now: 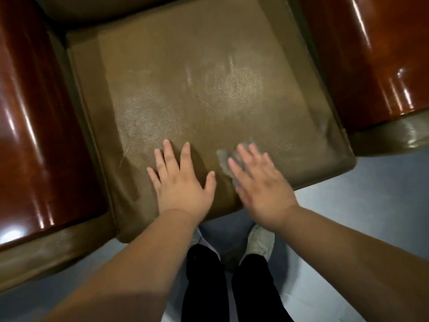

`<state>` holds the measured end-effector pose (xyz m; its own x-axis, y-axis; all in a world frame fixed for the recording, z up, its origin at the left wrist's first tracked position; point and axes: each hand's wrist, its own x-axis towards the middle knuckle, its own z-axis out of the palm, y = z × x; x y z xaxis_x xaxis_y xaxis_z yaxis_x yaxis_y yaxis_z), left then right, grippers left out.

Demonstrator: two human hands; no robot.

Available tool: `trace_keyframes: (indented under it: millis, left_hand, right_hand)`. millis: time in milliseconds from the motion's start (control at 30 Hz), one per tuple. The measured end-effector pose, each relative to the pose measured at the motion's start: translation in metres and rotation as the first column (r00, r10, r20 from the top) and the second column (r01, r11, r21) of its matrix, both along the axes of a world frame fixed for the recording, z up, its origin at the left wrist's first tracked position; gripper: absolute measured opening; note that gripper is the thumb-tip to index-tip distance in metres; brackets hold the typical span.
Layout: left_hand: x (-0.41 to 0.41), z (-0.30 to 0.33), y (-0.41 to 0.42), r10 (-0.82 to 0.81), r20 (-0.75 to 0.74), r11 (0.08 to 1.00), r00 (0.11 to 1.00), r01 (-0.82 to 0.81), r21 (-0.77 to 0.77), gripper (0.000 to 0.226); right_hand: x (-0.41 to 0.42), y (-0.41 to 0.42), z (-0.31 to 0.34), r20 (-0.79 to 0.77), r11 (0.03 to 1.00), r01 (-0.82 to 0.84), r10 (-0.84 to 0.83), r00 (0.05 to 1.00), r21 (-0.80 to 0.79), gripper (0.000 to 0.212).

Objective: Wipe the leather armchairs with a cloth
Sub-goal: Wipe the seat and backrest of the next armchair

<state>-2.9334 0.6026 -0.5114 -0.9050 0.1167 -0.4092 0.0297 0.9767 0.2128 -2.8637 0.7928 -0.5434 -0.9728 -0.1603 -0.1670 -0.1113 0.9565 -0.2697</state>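
The olive-brown leather seat cushion (197, 89) of an armchair fills the middle of the view, with pale damp streaks on its surface. My left hand (181, 180) lies flat on the cushion's front part, fingers spread and straight. My right hand (260, 184), blurred by motion, presses a small grey cloth (226, 160) flat onto the cushion near its front edge. Most of the cloth is hidden under the palm and fingers; only its left edge and a bit beyond the fingertips show.
Glossy reddish-brown wooden armrests stand on both sides, the left armrest (30, 135) and the right armrest (371, 54). The backrest's lower edge (104, 8) shows at the top. Below the seat lies a pale grey floor (371, 205), with my dark trousers and light shoes (260, 240).
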Motion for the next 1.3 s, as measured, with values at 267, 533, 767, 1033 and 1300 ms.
trace_keyframes:
  millis: [267,533,767,1033,1300]
  left_hand:
    - [-0.008,-0.018,0.018,0.075,-0.164,0.996,0.984,-0.065,0.064,0.078]
    - [-0.009,-0.042,0.025,-0.029,-0.29,1.0,0.957,0.029,-0.001,0.077]
    - [-0.009,-0.037,0.022,-0.055,-0.185,0.997,0.981,0.043,-0.064,0.079]
    - [-0.023,-0.014,0.019,0.16,-0.223,0.987,0.962,-0.158,0.025,0.078]
    - [-0.03,-0.042,0.008,0.139,-0.248,0.99,0.959,-0.141,0.012,0.077]
  right_hand:
    - [-0.001,0.128,0.005,-0.009,0.825,0.558,-0.559,0.829,0.093,0.064]
    - [-0.006,0.085,-0.011,-0.028,0.961,-0.271,0.273,0.962,0.053,0.061]
    - [-0.05,0.096,0.001,0.089,0.761,0.641,-0.648,0.756,0.101,0.073]
    - [-0.078,0.093,0.0,0.009,0.967,-0.25,0.25,0.968,0.058,0.067]
    - [-0.091,0.017,-0.002,0.036,0.985,0.173,-0.173,0.984,0.013,0.066]
